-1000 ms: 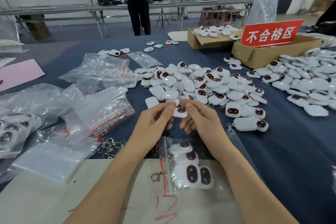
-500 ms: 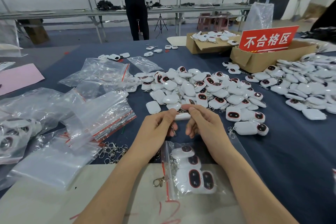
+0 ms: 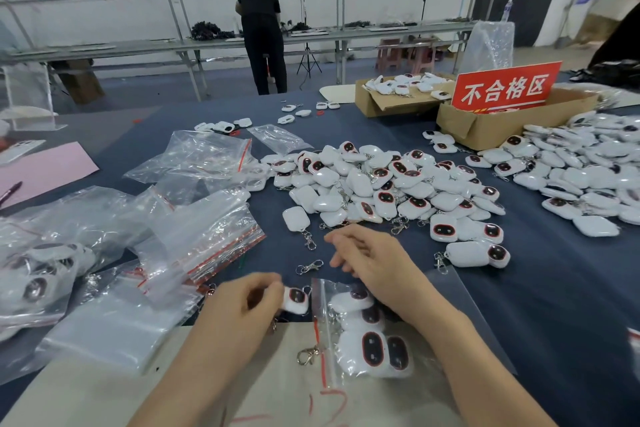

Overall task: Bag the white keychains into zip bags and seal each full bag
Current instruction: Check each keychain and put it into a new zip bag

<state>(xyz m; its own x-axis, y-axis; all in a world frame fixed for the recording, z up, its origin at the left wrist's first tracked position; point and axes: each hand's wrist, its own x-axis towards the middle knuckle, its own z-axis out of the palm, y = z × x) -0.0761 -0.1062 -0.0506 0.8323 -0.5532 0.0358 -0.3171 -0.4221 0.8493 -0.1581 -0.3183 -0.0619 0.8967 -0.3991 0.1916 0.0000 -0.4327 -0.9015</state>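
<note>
Holding one white keychain (image 3: pixel 296 300) in curled fingers and thumb, the left hand (image 3: pixel 242 308) makes a narrow grip, closed round the piece, dark face up and its body poking out to the right. What matters next is that the keychain lies just left of the zip bag (image 3: pixel 329 291), almost touching the red seal strip (image 3: pixel 321 357). That strip runs from near to far along the bag's left edge, so the mouth appears to face the holding hand and the bag's length stretches away to the right. The right hand (image 3: pixel 370 263) hovers over the bag's far end with fingers loosely straight and nothing in them, pointing left. Several keychains already lie inside the bag, which rests flat on the desk (image 3: pixel 571 305). By my judgement a short rightward slide through the mouth is needed, though whether the mouth gapes cannot be told. The loose pile (image 3: pixel 381 184) lies beyond.
</note>
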